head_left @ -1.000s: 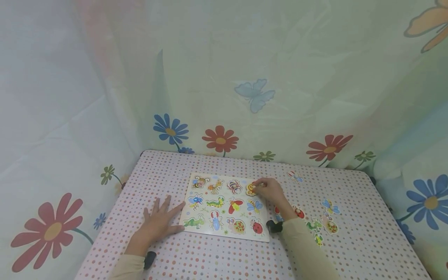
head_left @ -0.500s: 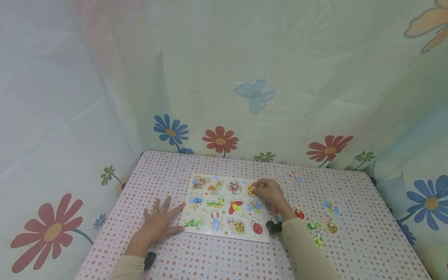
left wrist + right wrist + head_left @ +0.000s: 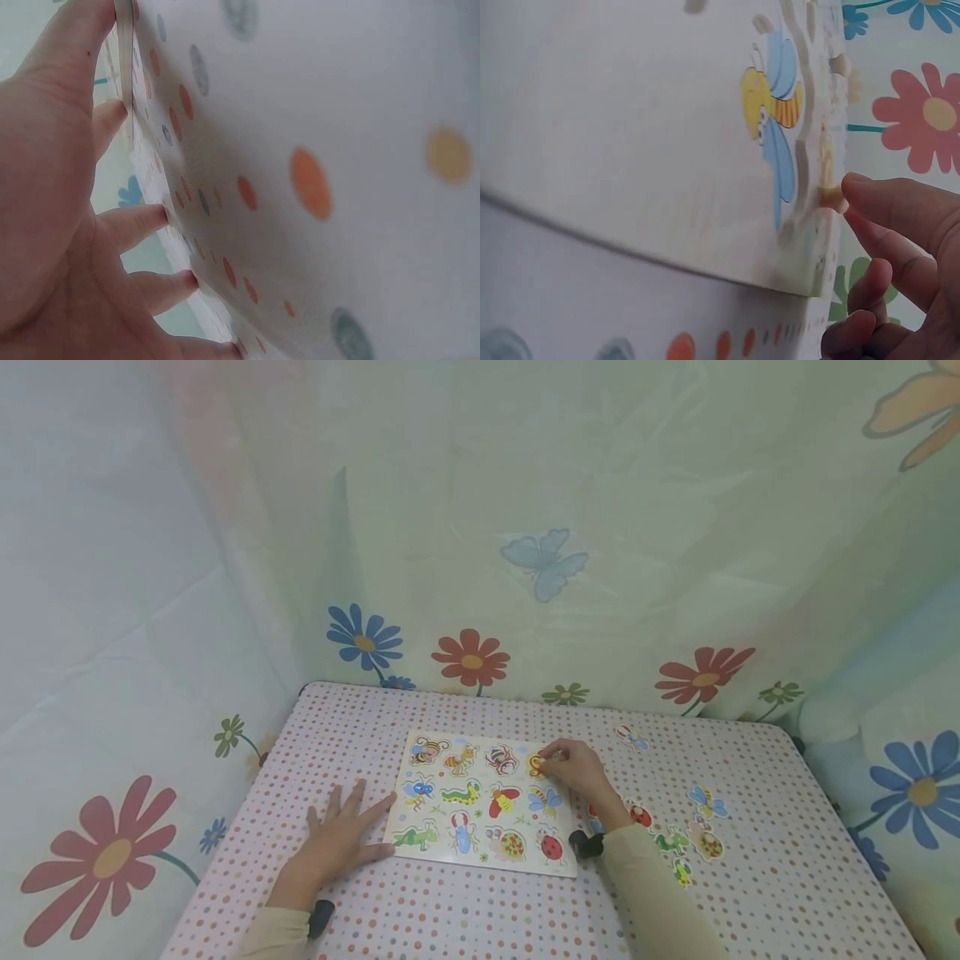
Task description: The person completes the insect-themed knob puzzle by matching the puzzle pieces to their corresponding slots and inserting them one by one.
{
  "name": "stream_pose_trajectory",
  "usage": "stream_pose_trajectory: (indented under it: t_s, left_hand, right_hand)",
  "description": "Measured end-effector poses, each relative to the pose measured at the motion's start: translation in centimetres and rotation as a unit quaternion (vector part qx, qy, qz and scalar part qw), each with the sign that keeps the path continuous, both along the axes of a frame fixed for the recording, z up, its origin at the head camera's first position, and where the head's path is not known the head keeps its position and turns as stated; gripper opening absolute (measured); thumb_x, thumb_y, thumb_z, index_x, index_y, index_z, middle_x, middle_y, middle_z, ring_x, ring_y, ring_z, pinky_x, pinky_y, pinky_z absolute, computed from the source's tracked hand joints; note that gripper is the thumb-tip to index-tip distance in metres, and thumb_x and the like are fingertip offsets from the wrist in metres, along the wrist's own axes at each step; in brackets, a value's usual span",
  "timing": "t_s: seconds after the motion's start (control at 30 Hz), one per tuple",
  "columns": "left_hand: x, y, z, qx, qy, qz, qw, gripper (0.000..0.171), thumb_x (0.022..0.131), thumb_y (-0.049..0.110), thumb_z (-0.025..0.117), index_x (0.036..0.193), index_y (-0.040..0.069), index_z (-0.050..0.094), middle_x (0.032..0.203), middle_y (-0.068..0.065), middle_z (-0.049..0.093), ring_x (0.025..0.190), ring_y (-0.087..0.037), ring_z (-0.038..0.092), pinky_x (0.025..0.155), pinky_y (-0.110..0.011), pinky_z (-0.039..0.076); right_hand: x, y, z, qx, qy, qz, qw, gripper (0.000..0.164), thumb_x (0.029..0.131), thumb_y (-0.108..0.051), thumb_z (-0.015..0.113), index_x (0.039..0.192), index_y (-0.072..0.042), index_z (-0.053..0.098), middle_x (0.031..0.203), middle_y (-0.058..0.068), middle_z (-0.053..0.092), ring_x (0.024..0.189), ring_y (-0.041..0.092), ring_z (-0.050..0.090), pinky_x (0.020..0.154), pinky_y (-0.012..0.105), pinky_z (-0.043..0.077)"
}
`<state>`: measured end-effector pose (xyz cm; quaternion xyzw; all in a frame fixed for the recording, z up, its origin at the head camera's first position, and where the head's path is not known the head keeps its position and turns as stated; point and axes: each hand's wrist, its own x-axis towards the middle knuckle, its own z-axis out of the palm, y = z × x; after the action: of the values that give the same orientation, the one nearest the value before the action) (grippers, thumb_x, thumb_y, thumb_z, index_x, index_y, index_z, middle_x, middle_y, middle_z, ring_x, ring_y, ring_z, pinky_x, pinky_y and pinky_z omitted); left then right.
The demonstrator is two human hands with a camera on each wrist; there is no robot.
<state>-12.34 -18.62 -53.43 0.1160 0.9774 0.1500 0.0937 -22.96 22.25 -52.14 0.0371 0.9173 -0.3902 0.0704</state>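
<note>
Yellow puzzle piece [image 3: 535, 766] — its pale knob [image 3: 831, 199] between the right fingers [image 3: 892, 201].

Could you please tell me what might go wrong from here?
The right hand pinches the yellow piece by its small knob, so it could slip. The left hand appears to touch only the left edge of the board, with its other fingertips on the tablecloth, so the board might shift. The right sleeve is close to a loose green piece and might nudge it.
</note>
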Motion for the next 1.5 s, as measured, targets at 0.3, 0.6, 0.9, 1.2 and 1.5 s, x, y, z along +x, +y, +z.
stream_pose_trajectory:
  t_s: [0.3, 0.6, 0.9, 1.2, 1.5]
  left_hand:
    - [-0.1, 0.0, -0.2, 0.001, -0.002, 0.003, 1.0, 0.081, 0.084, 0.064, 0.066, 0.155, 0.037, 0.038, 0.164, -0.021, 0.013, 0.144, -0.057, 0.002, 0.102, -0.082, 0.0]
    - [-0.1, -0.1, -0.2, 0.003, -0.004, 0.0, 1.0, 0.081, 0.084, 0.063, 0.066, 0.155, 0.035, 0.038, 0.164, -0.022, 0.013, 0.144, -0.057, 0.002, 0.101, -0.083, 0.001]
    - [-0.1, 0.0, 0.0, 0.004, -0.005, 0.0, 1.0, 0.08, 0.085, 0.061, 0.067, 0.155, 0.035, 0.038, 0.164, -0.022, 0.013, 0.144, -0.057, 0.002, 0.101, -0.083, 0.001]
    - [-0.1, -0.1, -0.1, -0.001, -0.004, 0.001, 1.0, 0.081, 0.084, 0.064, 0.066, 0.155, 0.035, 0.038, 0.164, -0.022, 0.013, 0.144, -0.057, 0.002, 0.101, -0.082, 0.001]
    - [-0.2, -0.1, -0.2, 0.001, -0.005, 0.001, 1.0, 0.081, 0.084, 0.063, 0.066, 0.155, 0.035, 0.037, 0.163, -0.022, 0.013, 0.144, -0.057, 0.003, 0.101, -0.082, 0.0]
  right_hand:
    - [1.0, 1.2, 1.3, 0.006, 0.032, 0.006, 0.999, 0.022, 0.089, -0.026, 0.076, 0.105, -0.011, 0.075, 0.1, 0.011, 0.061, 0.082, 0.025, 0.053, 0.06, 0.033, 0.044]
    - [3.5, 2.5, 2.9, 0.031, 0.099, 0.017, 0.994, 0.021, 0.092, -0.018, 0.073, 0.109, -0.006, 0.073, 0.098, 0.013, 0.059, 0.077, 0.023, 0.051, 0.056, 0.031, 0.043]
    - [6.5, 3.7, 3.8, 0.047, 0.127, -0.002, 0.991, 0.019, 0.092, -0.017, 0.072, 0.107, -0.006, 0.074, 0.089, 0.009, 0.054, 0.073, 0.022, 0.046, 0.056, 0.032, 0.039]
    - [9.6, 5.2, 2.9, 0.02, 0.172, -0.02, 0.985, 0.019, 0.092, -0.021, 0.074, 0.107, -0.008, 0.075, 0.085, 0.004, 0.052, 0.071, 0.02, 0.042, 0.057, 0.029, 0.036]
    - [11.5, 6.6, 1.5, 0.01, 0.153, -0.007, 0.988, 0.02, 0.091, -0.018, 0.076, 0.108, -0.007, 0.076, 0.079, 0.002, 0.045, 0.071, 0.018, 0.04, 0.058, 0.028, 0.034]
